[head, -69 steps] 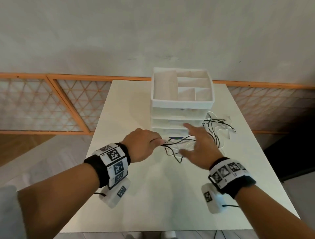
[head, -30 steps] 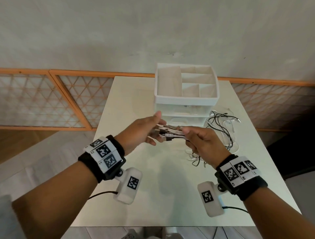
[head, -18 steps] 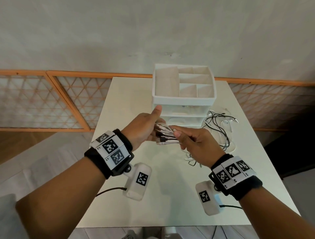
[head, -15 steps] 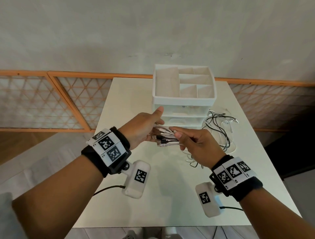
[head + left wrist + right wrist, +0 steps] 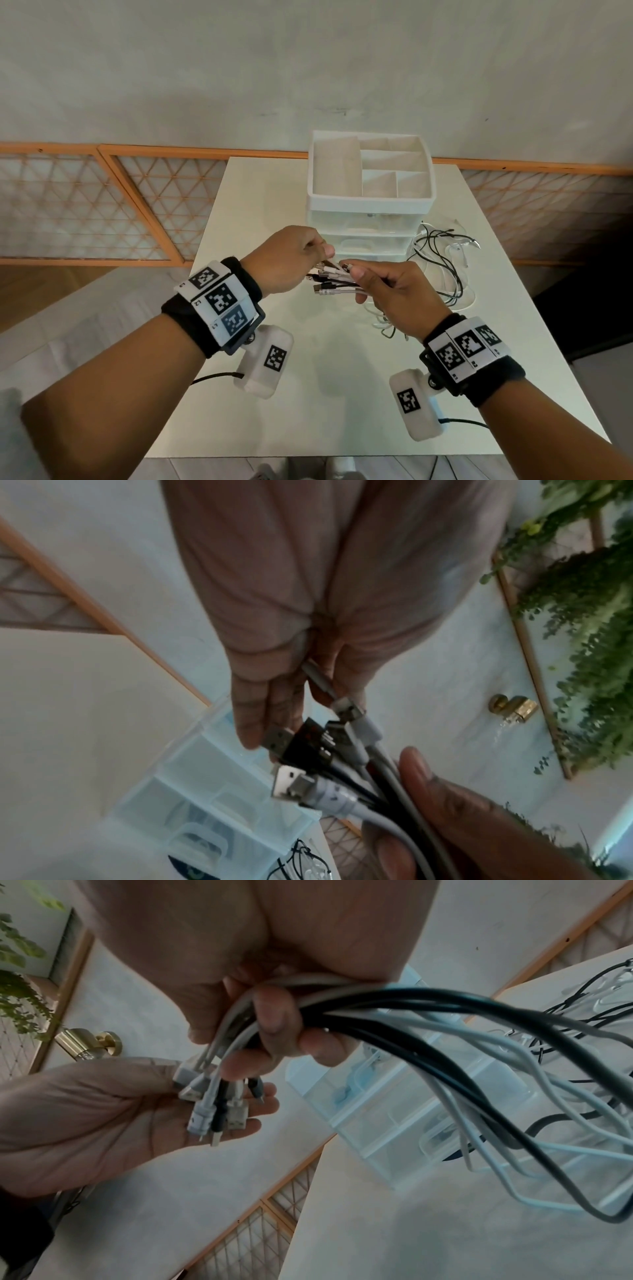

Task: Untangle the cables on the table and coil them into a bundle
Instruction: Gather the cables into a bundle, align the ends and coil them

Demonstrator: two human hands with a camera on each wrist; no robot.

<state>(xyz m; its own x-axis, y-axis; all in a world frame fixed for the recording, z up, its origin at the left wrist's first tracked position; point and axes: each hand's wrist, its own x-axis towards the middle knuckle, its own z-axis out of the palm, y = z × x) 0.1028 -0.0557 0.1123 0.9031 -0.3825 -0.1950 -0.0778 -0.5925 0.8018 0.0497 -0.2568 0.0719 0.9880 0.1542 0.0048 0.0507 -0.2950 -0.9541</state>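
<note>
Several black and white cables [image 5: 442,263] trail from the white table [image 5: 274,192] up into my right hand [image 5: 356,281], which grips them as one bunch [image 5: 445,1020] a little behind their plugs. The plug ends [image 5: 330,279] stick out to the left, side by side. My left hand [image 5: 323,262] meets them there: its fingers lie under the plugs [image 5: 219,1110] and its thumb and a finger pinch one white plug [image 5: 320,681]. In the left wrist view the USB plugs [image 5: 301,750] fan out between both hands. Both hands hover above the table.
A white drawer organizer [image 5: 370,205] with an open divided top tray stands just behind the hands. The cables' slack loops lie to its right. An orange lattice railing [image 5: 137,205] runs behind the table. The near half of the table [image 5: 335,404] is bare.
The cables were lifted off the table into my right hand's grip. In the last half second my left thumb dropped from pointing up onto the plug ends.
</note>
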